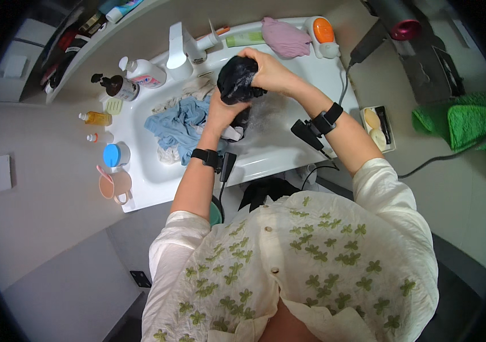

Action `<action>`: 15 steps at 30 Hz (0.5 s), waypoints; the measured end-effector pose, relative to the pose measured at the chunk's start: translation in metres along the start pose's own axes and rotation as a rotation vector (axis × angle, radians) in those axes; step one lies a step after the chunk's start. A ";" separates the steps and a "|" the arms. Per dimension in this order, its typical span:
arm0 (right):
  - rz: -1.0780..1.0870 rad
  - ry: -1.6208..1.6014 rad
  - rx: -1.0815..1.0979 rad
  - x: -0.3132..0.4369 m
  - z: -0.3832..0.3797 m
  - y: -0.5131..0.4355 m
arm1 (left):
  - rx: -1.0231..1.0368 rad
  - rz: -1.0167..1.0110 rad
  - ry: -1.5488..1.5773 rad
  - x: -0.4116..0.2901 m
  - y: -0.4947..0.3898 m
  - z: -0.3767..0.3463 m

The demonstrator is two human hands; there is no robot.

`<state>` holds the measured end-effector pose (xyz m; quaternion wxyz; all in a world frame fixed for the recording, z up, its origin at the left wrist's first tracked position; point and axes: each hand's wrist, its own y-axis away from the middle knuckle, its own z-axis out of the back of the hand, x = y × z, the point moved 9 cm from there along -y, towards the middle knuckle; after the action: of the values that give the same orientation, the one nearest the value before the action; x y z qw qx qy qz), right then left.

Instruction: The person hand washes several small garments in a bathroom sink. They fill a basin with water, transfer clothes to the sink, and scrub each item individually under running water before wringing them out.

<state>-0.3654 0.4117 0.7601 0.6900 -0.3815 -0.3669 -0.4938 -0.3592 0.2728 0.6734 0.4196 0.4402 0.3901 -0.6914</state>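
A bunched black cloth (238, 81) with white suds on it is held between my two hands above the white sink basin (277, 141). My left hand (223, 109) grips it from below, and my right hand (264, 70) clasps its upper right side. Under my hands, a light blue garment (179, 122) lies crumpled in the basin, with beige cloth (198, 89) behind it and white cloth (168, 154) in front. More dark and white cloth lies partly hidden below my left hand. Foamy water shows to the right of the held cloth.
A white faucet (179, 53) stands at the back. Pump bottles (146, 73), a blue-lidded jar (113, 155) and a pink cup (115, 186) line the left rim. A green tube (245, 39), pink cloth (285, 37) and orange-white dispenser (323, 32) sit along the back rim.
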 end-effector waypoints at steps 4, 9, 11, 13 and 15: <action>0.079 0.140 -0.104 0.006 0.032 -0.001 | -0.011 0.257 0.211 0.025 0.007 0.009; 0.032 0.448 -0.033 -0.072 0.039 0.009 | -0.052 0.511 0.342 0.072 0.032 0.021; -0.038 0.524 0.062 -0.111 0.031 0.008 | -0.115 0.698 0.356 0.100 0.041 0.026; -0.131 0.580 0.156 -0.140 0.018 0.004 | -0.136 0.751 0.272 0.118 0.041 0.031; -0.239 0.697 0.261 -0.159 0.001 0.000 | -0.101 0.691 0.078 0.128 0.034 0.031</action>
<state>-0.4036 0.4765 0.6205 0.7535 -0.0545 -0.2120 -0.6200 -0.3703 0.2025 0.5581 0.6349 0.5510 0.2676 -0.4708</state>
